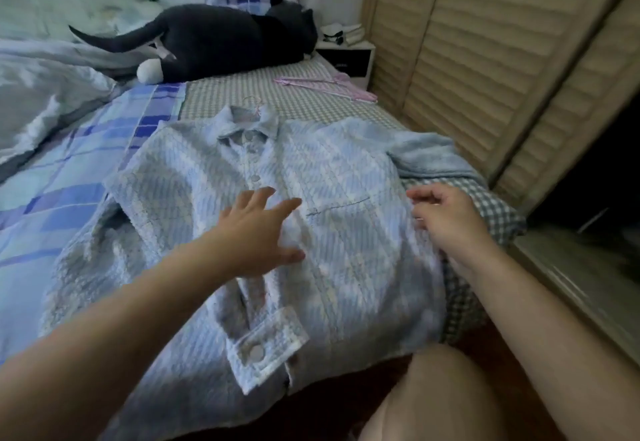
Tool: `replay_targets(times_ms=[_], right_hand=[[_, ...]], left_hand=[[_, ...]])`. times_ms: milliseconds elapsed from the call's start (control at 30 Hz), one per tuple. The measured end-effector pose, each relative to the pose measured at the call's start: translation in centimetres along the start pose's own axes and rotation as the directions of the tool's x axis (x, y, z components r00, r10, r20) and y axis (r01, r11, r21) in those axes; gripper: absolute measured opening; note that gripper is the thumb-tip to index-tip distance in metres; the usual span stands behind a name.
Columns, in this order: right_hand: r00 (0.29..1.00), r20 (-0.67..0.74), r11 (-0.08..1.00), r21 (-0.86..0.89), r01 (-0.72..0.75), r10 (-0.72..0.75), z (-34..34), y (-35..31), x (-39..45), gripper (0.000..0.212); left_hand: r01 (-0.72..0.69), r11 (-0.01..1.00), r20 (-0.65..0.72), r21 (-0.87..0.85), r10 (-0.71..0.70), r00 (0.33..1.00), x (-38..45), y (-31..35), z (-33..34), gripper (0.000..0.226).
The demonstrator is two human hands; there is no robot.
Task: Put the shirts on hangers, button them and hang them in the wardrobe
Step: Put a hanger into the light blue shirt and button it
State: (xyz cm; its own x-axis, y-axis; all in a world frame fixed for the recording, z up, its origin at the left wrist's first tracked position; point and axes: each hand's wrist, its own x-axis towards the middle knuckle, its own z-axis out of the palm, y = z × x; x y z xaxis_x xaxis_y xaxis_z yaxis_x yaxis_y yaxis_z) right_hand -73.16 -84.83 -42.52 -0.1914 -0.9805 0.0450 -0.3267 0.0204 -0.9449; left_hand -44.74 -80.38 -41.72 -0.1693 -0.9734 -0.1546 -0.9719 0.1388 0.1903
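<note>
On the checked bedsheet a pale-blue quilted button shirt lay flat beneath both hands: left hand spread over its placket, right hand loosely curled, empty, at its edge.

- Blue shirt: pale blue with a woven check, spread front-up across the middle of the frame, collar toward the top, hem toward the bottom. Buttons down the placket look closed near the collar; lower down I cannot tell. One sleeve is folded across the lower front, its buttoned cuff at bottom centre.
- Hanger hook: a thin pink hook pokes out above the collar, upper centre.
- Gingham shirt: grey-and-white check, lying under the blue shirt's right edge, right of centre.
- Pink hangers: lying flat, upper right of centre, well apart from the shirts.
</note>
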Motion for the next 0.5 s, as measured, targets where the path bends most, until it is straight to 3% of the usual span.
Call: replay_targets(times_ms=[67,133,267,367,433,500], right_hand=[[0.991,-0.055,0.989,0.083,-0.119,0.123,-1.7,1.4,4.0,0.021],[0.967,-0.083,0.959,0.17,-0.226,0.242,-3.3,2.6,7.2,0.032],[0.898,-0.054,0.818,0.439,-0.371,0.436,-5.4,2.6,12.2,0.043],[0.863,-0.013,0.735,0.53,-0.422,0.505,-6.2,1.5,16.0,0.043],[0.853,-0.004,0.733,0.513,-0.446,0.522,-6.3,0.7,17.0,0.029],[0.883,-0.025,0.807,0.421,-0.416,0.468,-5.9,-0.9,17.3,0.015]], left_hand=[[0.061,0.992,0.186,0.11,-0.081,0.979,3.7,-1.1,1.3,0.118],[0.089,0.984,0.306,0.153,-0.133,0.943,5.5,-1.6,3.4,0.128],[0.115,0.97,0.369,0.215,-0.189,0.91,6.0,-1.0,5.5,0.133],[0.123,0.979,0.418,0.163,-0.182,0.89,6.1,-1.7,5.1,0.134],[0.124,0.984,0.415,0.125,-0.166,0.895,6.1,-1.9,5.2,0.133],[0.115,0.989,0.41,0.095,-0.144,0.9,5.9,-1.9,5.1,0.132]])
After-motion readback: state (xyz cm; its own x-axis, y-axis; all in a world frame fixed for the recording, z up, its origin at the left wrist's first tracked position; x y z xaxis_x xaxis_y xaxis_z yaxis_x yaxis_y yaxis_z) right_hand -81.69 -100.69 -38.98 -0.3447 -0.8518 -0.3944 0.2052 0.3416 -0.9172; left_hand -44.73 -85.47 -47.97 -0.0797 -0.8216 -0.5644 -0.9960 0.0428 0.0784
